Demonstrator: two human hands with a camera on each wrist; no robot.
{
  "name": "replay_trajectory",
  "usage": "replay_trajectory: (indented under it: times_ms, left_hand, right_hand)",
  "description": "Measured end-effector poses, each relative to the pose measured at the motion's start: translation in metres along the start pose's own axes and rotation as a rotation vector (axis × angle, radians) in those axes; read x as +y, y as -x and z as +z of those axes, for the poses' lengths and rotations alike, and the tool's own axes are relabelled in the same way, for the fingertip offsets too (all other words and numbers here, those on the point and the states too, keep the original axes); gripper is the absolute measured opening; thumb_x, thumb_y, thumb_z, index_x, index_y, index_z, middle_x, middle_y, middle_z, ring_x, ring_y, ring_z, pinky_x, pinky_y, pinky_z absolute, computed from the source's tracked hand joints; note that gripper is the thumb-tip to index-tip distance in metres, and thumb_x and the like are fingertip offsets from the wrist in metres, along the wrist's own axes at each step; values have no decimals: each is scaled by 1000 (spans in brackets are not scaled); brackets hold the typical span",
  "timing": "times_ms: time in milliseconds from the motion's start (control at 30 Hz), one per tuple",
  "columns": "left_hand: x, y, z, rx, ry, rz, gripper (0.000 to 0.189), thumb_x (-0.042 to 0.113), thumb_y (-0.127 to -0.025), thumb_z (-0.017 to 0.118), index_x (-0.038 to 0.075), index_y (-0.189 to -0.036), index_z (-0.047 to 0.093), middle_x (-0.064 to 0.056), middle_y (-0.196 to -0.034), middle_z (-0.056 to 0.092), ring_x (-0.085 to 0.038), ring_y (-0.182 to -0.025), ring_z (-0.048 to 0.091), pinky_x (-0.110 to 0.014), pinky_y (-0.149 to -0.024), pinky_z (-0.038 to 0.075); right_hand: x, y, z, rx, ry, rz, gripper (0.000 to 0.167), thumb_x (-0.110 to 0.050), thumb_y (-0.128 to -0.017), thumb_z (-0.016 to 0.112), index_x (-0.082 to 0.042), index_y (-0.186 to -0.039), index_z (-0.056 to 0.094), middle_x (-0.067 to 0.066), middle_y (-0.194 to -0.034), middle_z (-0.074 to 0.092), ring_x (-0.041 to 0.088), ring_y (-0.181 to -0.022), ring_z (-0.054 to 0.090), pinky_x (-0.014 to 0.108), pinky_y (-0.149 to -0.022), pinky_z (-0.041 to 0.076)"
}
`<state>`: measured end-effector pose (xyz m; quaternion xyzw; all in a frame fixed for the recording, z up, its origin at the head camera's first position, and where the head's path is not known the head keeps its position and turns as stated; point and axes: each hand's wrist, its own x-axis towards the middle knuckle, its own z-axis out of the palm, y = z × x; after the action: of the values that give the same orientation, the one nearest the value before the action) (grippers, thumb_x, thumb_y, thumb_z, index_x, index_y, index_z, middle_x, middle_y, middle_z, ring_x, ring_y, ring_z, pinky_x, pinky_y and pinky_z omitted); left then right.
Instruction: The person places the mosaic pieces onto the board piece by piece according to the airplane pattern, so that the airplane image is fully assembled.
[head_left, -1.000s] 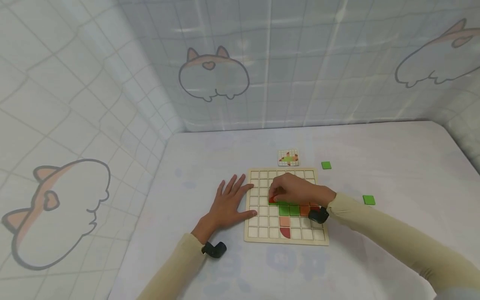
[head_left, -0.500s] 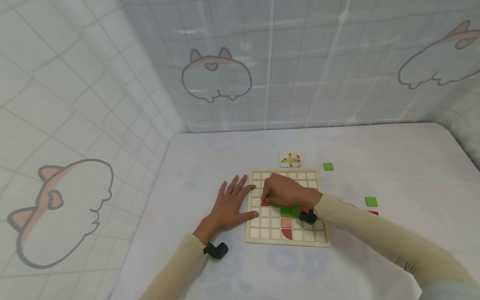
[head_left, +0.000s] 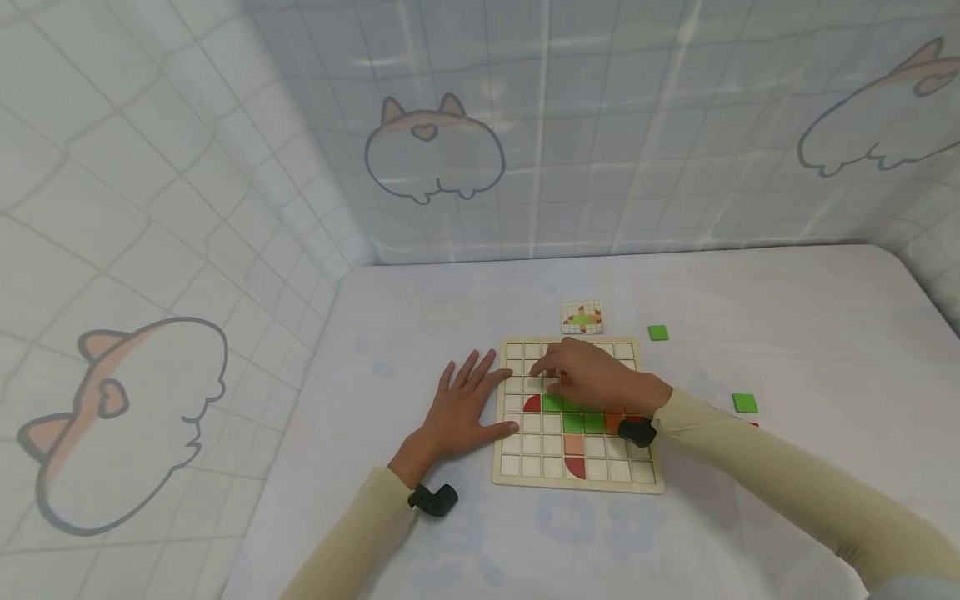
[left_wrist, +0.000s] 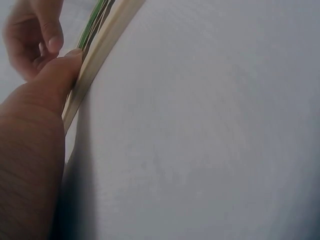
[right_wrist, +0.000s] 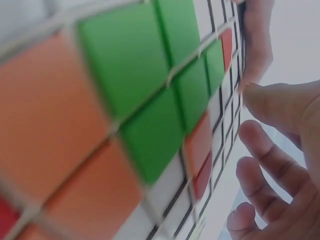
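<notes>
The wooden grid board [head_left: 525,465] lies on the table, its cells partly filled with coloured tiles. My left hand [head_left: 455,414] lies with fingers spread at the board's left edge, thumb and forefinger on its rim. Over the board's upper middle hovers my right hand [head_left: 592,375], fingers loosely bent and holding nothing. Just below its fingertips sits a red quarter-circle tile [head_left: 532,404], beside a row of green tiles [head_left: 552,403]. Orange tiles [right_wrist: 55,95] fill cells near the right wrist, which hides part of them. Lower down are a salmon tile [head_left: 573,445] and another red quarter-circle [head_left: 576,467].
A small pattern card [head_left: 582,317] lies behind the board. One loose green tile [head_left: 658,332] is at the back right, another green tile [head_left: 745,403] farther right. Beside the right sleeve [head_left: 750,462] peeks a bit of red. A patterned curtain [head_left: 585,125] stands behind the table.
My right hand set the red quarter-circle down in the cell left of the green row, let go, and drew up and slightly right. The left hand stays at the board's edge.
</notes>
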<state>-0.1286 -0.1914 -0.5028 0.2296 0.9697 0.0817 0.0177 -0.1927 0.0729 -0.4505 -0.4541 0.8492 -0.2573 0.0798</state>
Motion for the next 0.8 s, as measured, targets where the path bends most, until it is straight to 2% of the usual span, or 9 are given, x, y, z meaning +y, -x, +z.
replay_trajectory:
  times_ms: [167, 367, 633, 800]
  left_hand:
    - [1, 0, -2, -15, -16, -5, 87, 82, -84, 37, 31, -154, 29, -2, -165, 7, -27, -150, 2, -58, -114, 5]
    - [2, 0, -2, -15, -13, -14, 87, 82, -84, 38, 30, -153, 30, -2, -165, 8, -27, -150, 1, -58, -114, 5]
    - [4, 1, -1, -23, -15, -29, 87, 81, -84, 40, 31, -153, 29, -1, -165, 7, -25, -150, 0, -58, -114, 4]
    - [3, 1, 0, -4, -22, -19, 86, 81, -84, 41, 30, -153, 30, -2, -165, 8, -26, -150, 1, -58, -114, 4]
  right_hand:
    - [16, 16, -7, 23, -15, 60, 25, -14, -89, 74, -10, -114, 73, -4, -97, 66, 14, -86, 57, 43, -93, 46]
    - [36, 37, -14, 50, -24, 175, 28, -14, -89, 73, -11, -116, 72, -2, -101, 66, 15, -89, 58, 37, -79, 49]
    - [58, 66, -35, 110, 110, 318, 33, -12, -83, 78, -7, -115, 72, 2, -93, 62, 18, -84, 58, 39, -73, 50]
    - [69, 79, -48, 142, 198, 393, 29, -10, -83, 76, -4, -112, 72, 8, -99, 63, 24, -88, 58, 43, -74, 51]
